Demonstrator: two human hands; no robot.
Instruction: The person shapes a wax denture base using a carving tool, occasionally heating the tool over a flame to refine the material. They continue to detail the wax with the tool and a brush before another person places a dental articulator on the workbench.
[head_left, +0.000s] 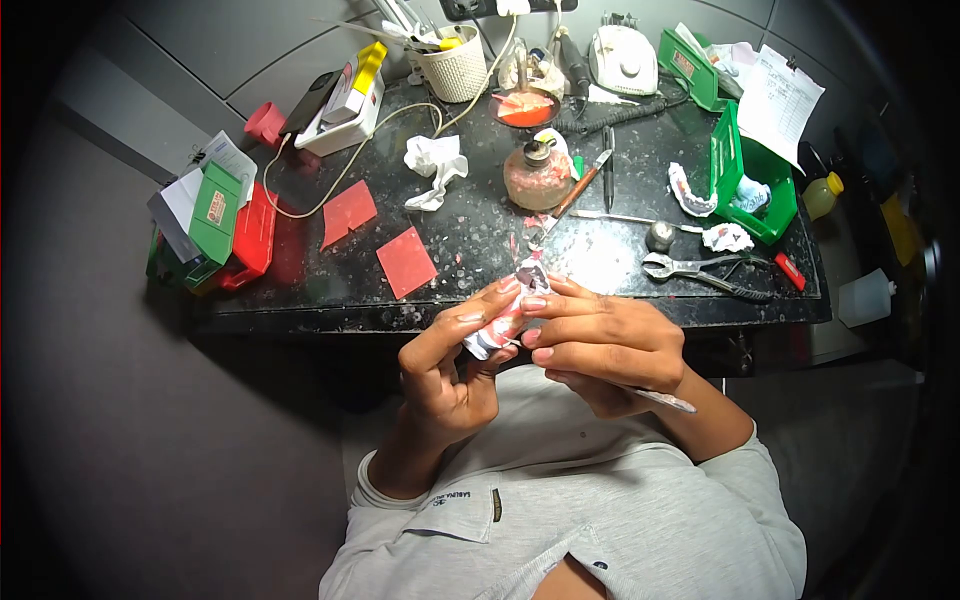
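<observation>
A white dental model with pink wax on it (507, 325) is held between both hands at the table's front edge. My left hand (448, 370) grips its left side, fingers on top and thumb below. My right hand (612, 345) is closed round a thin metal wax carver, whose flat end (668, 401) sticks out below the palm; its working end is hidden. The right fingertips also touch the model's right side. Just beyond lies a knife with a brown handle (585, 190). Two red wax sheets (407, 263) (349, 213) are on the black table to the left.
A glass spirit lamp (538, 175) stands behind the model. Pliers (705, 270), a small metal cup (660, 236) and a green box (765, 215) are at right. Crumpled tissue (436, 168), a white basket (455, 70) and stacked green and red boxes (225, 225) are at left.
</observation>
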